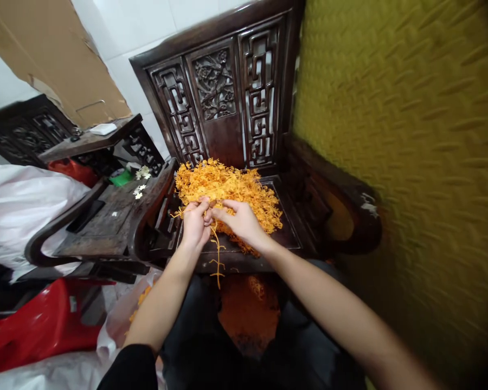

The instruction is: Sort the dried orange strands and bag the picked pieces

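Observation:
A heap of orange branched plastic-looking pieces point(231, 187) lies on the seat of a dark carved wooden chair point(223, 138). In front of the heap, my left hand point(196, 225) is closed on an orange branched strand point(217, 254). Part of this strand hangs below the fingers, with small side twigs along it, and another bit sticks out to the left. My right hand point(244, 221) meets the left one, its thumb and fingers pinched together at the strand. What exactly lies between the fingertips is too small to make out.
A textured yellow-green panel point(398, 108) stands close on the right. At left are a second wooden chair point(106, 216) with small pale pieces on it, a red plastic stool point(44, 325), white sacks point(24, 206) and a bag point(122, 303) with orange bits.

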Demonstrator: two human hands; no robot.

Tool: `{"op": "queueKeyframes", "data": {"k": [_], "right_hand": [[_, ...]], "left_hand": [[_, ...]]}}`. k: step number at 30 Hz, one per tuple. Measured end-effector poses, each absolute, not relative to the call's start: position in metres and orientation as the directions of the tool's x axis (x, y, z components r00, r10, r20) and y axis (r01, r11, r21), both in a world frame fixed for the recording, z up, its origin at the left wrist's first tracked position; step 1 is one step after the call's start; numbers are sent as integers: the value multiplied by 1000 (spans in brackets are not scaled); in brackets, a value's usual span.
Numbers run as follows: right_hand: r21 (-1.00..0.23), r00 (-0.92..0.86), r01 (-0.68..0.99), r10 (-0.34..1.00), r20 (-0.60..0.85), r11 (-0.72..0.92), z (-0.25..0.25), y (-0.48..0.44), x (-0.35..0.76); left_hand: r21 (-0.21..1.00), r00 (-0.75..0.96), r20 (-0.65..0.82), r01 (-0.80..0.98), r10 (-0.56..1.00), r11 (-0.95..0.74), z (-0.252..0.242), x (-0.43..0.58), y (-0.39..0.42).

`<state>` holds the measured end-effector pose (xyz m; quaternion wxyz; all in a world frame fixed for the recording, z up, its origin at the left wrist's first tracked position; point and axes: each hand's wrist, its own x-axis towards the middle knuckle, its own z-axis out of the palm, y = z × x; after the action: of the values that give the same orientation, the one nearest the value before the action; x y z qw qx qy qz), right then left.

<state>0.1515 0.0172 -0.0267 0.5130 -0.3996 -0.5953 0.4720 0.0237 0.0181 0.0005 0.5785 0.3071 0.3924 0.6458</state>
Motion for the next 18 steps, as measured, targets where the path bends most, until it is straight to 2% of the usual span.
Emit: {"op": "queueKeyframes", "data": {"k": [4, 11, 13, 15, 18], "right_hand": [[-932, -21, 135, 941, 337, 337, -27, 8, 142], [-890, -226, 100, 881, 415, 445, -15, -11, 151], [-945, -347, 28, 890, 296, 325, -12, -5, 163], [-995, -408, -57, 908, 96, 79, -13, 6, 175], [-966, -349, -195, 932, -96, -172, -18, 25, 187]], "left_hand": [[860, -297, -52, -499, 953, -109, 4, 25, 23], [837, -453, -89, -517, 887, -181, 10, -29, 55], [836, -414, -87, -525, 906, -160, 9, -42, 55], [837, -332, -88, -536, 939, -112, 6, -44, 50], [844, -223, -52, -532, 973, -77, 1, -37, 38]]}}
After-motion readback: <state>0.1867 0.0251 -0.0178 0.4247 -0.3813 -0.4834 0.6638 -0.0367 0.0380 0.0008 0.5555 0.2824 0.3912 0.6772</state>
